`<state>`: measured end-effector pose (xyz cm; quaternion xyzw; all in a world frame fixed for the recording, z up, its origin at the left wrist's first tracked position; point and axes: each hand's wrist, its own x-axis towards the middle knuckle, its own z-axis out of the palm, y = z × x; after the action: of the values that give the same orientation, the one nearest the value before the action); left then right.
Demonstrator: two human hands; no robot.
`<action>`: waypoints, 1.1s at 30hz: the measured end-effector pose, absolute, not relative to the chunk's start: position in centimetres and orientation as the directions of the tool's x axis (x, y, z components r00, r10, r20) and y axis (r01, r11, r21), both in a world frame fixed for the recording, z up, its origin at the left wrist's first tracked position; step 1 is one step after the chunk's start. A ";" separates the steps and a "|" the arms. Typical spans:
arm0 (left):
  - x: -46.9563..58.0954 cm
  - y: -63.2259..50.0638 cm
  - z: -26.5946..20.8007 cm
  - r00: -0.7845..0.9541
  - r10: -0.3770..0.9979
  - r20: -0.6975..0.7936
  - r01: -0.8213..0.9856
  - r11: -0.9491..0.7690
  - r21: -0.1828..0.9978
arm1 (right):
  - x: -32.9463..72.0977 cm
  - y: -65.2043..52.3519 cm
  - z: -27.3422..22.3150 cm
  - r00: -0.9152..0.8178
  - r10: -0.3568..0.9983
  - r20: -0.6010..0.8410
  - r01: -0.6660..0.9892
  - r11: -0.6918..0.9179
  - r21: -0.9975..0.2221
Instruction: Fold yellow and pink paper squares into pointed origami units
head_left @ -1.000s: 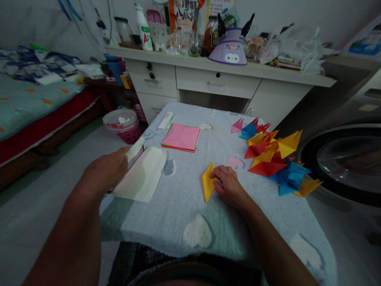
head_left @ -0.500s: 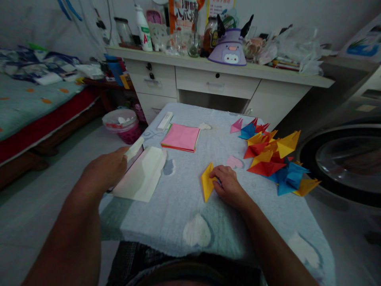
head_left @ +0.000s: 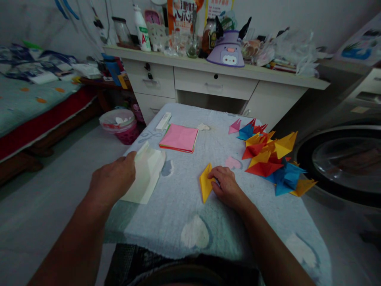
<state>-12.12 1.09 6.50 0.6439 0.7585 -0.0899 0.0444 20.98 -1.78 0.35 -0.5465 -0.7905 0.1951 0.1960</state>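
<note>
One pale blue cloth-covered bench (head_left: 160,222), with a large white heart print (head_left: 195,234) near its front edge, lies under two hands. The right hand (head_left: 226,184) is half curled, thumb and fingertips touching the right side of one yellow, diamond-shaped folded paper (head_left: 205,184) that lies near the middle of the bench; whether they pinch it or only press on it, I cannot tell. The left hand (head_left: 112,176) is curled up at the left edge of one cream-coloured, roughly four-sided paper sheet (head_left: 145,174), its fingertips hidden, so its grip cannot be told either.

Along the right side spreads one pile of pointed yellow, red and blue paper figures (head_left: 263,165) (they overlap so much that about a dozen is as near as I can count), with one pink pointed paper figure (head_left: 235,126) at its far end. Farther back on the left lie one stack of square paper sheets (head_left: 180,137), pink on top with coloured edges beneath, and one narrow white box (head_left: 163,121) near it.

Beyond, one white drawer unit (head_left: 156,81) carries one purple visor (head_left: 228,51) with two black horns and one white plastic bottle (head_left: 142,31).
</note>
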 end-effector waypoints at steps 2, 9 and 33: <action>-11.5 0.8 6.2 -0.150 0.973 -0.174 0.986 0.133 -0.105 | 21.0 -1.8 0.3 -0.325 0.941 0.093 0.788 0.324 -0.523; -9.9 -0.2 5.7 -0.085 0.989 -0.125 0.988 0.067 -0.137 | 20.9 -1.8 0.4 -0.329 0.940 0.088 0.789 0.324 -0.521; -9.4 -0.9 2.3 0.023 0.995 0.096 0.986 -0.006 -0.168 | 21.0 -1.8 0.2 -0.326 0.940 0.103 0.781 0.329 -0.530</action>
<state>-9.41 -0.92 2.34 0.7089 0.6986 -0.0248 -0.0942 21.00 -1.81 0.15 -0.5448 -0.7899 0.1971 0.2009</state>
